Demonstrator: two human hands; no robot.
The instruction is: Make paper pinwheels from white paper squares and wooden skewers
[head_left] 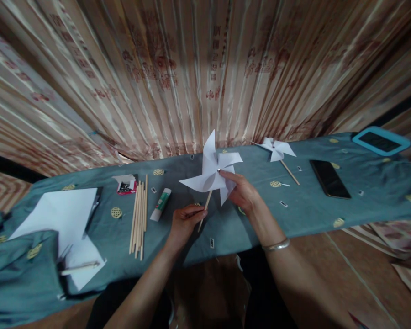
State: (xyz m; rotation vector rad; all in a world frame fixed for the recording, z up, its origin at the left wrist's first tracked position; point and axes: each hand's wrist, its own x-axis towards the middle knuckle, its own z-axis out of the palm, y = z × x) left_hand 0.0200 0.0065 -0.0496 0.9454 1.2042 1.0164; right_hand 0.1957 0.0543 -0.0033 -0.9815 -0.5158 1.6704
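A white paper pinwheel (209, 173) on a thin wooden stick is held up over the cloth-covered table. My left hand (187, 221) pinches the stick below the blades. At the pinwheel's centre, by a small shiny pin head, lies the thumb of my right hand (243, 192); its other fingers are behind the paper blades, partly hidden. To the left of my left hand lie a green and white glue stick (161, 204) and several loose wooden sticks (139, 219). Beyond my right hand, a second pinwheel (276, 148) with its own stick rests on the cloth.
Left on the table are an open red box of small pins (126, 184) and white paper sheets (60, 210). A black phone (329, 179) and a blue-framed device (381, 140) lie right. A pleated curtain (192, 73) hangs behind the table's far edge.
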